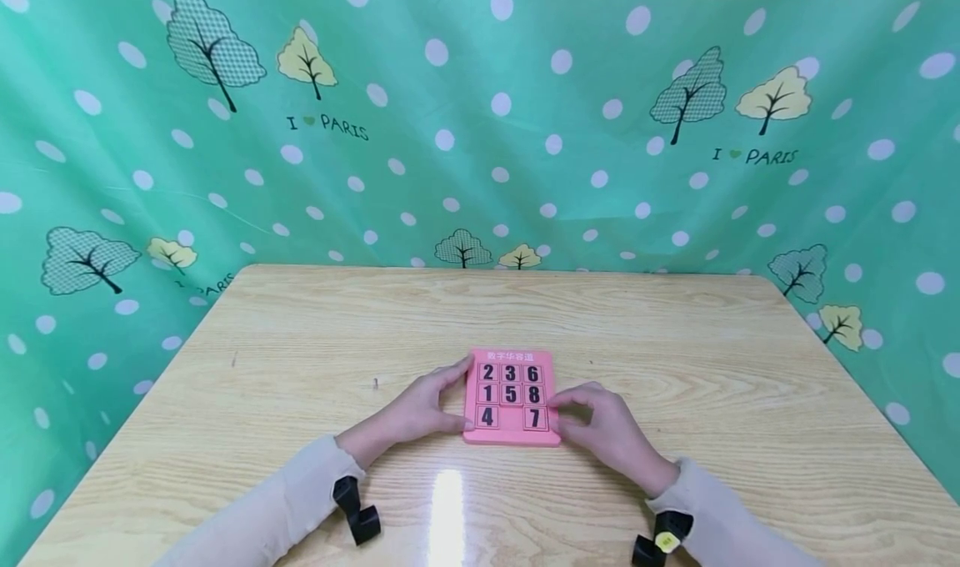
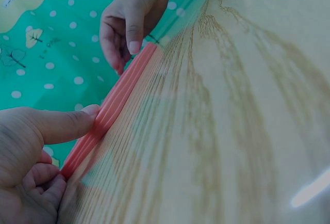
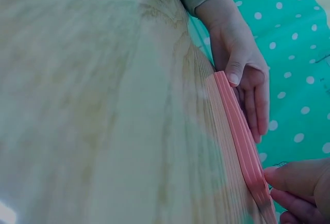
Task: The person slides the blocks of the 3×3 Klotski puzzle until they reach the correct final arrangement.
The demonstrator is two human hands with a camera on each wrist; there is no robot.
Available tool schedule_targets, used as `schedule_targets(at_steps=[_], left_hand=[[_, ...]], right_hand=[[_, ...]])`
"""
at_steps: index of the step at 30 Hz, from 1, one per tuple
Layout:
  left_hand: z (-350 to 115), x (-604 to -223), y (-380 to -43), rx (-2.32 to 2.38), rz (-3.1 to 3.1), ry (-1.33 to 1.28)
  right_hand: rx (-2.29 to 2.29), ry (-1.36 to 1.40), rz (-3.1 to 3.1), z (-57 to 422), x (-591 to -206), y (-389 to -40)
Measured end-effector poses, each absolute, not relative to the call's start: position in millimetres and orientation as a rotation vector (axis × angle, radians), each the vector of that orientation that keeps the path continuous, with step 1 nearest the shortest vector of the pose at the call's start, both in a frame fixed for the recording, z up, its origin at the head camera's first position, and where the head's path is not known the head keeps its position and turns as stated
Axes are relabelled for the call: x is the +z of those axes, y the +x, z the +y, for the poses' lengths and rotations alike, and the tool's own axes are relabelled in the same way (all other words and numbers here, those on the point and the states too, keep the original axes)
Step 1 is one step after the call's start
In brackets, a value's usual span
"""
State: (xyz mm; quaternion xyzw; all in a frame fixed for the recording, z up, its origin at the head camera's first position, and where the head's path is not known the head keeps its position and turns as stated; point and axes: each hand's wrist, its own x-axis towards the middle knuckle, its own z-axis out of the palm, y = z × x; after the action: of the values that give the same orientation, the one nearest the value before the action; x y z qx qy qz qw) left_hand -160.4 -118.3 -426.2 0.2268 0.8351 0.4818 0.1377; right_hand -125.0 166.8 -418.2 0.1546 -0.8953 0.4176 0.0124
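Note:
A pink number sliding puzzle (image 1: 510, 439) lies flat on the table, white characters along its top edge. Its rows read 2 3 6, 1 5 8, then 4, a gap and 7. My left hand (image 1: 417, 407) holds the left side, fingers at the upper corner and thumb by the lower one. On the right side, my right hand (image 1: 606, 425) has its bent index finger by the 8 tile and its thumb lower, near the 7. In the right wrist view, the right thumb (image 3: 296, 176) meets the puzzle's side. Low angles in both wrist views hide the tile faces.
The light wood-grain table (image 1: 315, 325) stretches around the puzzle on all sides. Behind it hangs a green dotted cloth (image 1: 480, 150) with printed trees. A bright glare (image 1: 447, 517) lies on the tabletop near the front. Small black cameras (image 1: 357, 513) sit at both wrists.

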Motion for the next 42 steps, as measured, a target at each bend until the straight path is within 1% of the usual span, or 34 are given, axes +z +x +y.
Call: schedule_targets(at_steps=[8,31,42], left_hand=[[-118,-425,-160,1.389,2.418,0.65],[-117,-425,-160,1.36,2.442,0.653],[-117,-427,-162,1.374,2.431,0.645]], right_hand=[[1.318,0.428,-2.806,169,-418,-124],[1.32,0.512,-2.771,164,-421,-123],[1.312,0.489,-2.804,157,-421,-124]])
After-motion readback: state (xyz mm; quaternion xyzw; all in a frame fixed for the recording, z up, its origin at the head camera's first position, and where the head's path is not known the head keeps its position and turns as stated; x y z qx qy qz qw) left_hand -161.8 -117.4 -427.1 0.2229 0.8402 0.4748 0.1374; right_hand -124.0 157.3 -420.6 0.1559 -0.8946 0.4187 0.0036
